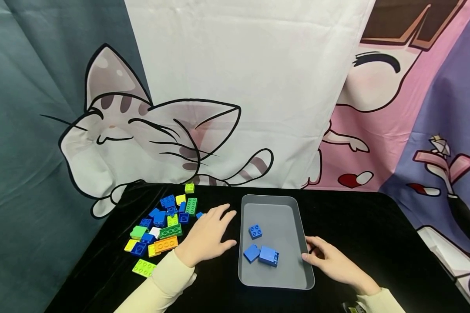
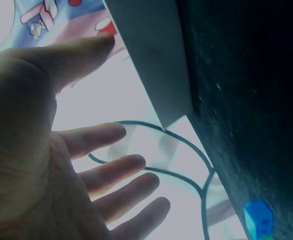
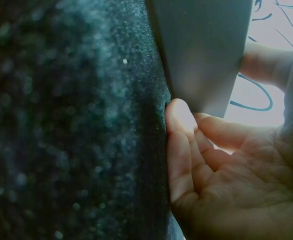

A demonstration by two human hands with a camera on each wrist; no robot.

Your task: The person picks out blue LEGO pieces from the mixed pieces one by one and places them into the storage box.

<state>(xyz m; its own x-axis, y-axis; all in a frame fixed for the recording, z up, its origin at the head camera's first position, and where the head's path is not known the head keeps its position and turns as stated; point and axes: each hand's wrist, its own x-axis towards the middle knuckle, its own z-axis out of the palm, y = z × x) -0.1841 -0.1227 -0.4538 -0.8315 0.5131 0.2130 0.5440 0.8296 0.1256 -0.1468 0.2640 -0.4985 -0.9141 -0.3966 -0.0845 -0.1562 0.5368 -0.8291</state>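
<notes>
A grey tray (image 1: pixel 274 213) lies on the black cloth with a few blue toy bricks (image 1: pixel 255 231) inside, towards its left and front. At the tray's right side, my right hand (image 1: pixel 333 261) pinches the wall, thumb over the rim and curled fingers (image 3: pixel 179 117) against the outside. My left hand (image 1: pixel 205 234) hovers between the tray and a loose pile of bricks (image 1: pixel 159 218), fingers spread and holding nothing. In the left wrist view the palm is bare, and the tray's outer wall (image 2: pixel 151 60) shows beyond the thumb.
The pile on the left mixes blue, green, yellow, orange and white bricks. A lime brick (image 1: pixel 144 268) lies nearest the front, another lime one (image 1: pixel 189 188) at the back. Behind the black-covered table (image 1: pixel 352 217) hangs a printed curtain (image 1: pixel 250 65).
</notes>
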